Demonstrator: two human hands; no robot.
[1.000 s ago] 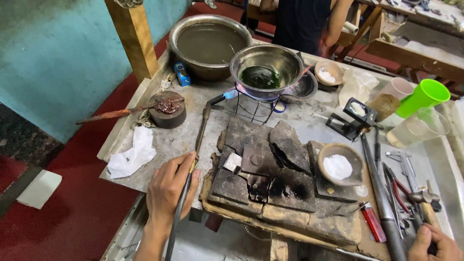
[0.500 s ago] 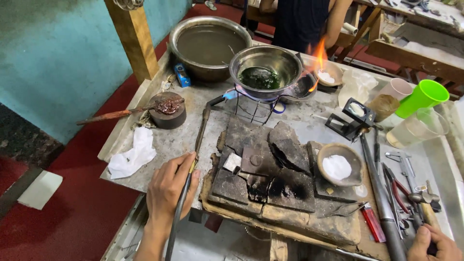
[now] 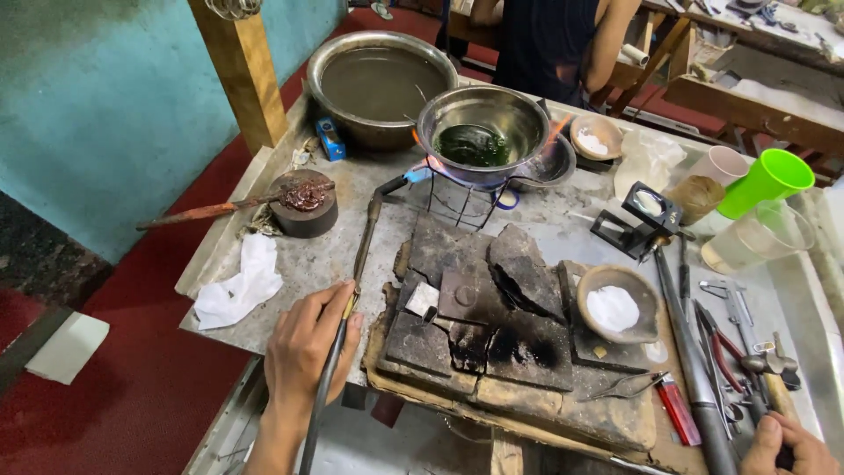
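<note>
Left hand grip: my left hand [image 3: 308,352] has its fingers [image 3: 332,308] curled and pressed around the torch [image 3: 356,281], thumb on the far side of the tube.
Right hand grip: my right hand [image 3: 785,447] sits at the frame's lower edge, fingers folded over a tool handle [image 3: 772,391]; I cannot tell how tightly.
Torch tip: well ahead of the left fingers, aimed under the steel bowl of green liquid [image 3: 482,132] on its wire stand [image 3: 459,202]; flame shows at the bowl's base.
Risk, drift: I judge a small wrist roll would swing the flame off the bowl toward the white cloth [image 3: 239,286], left of my fingers.
Risk, spill: a nudge of the stand could tip hot liquid onto the charred blocks [image 3: 492,317] just right of my fingers.
Risk, bystander: another person [image 3: 554,40] is beyond the bowl, in the flame's line.
</note>
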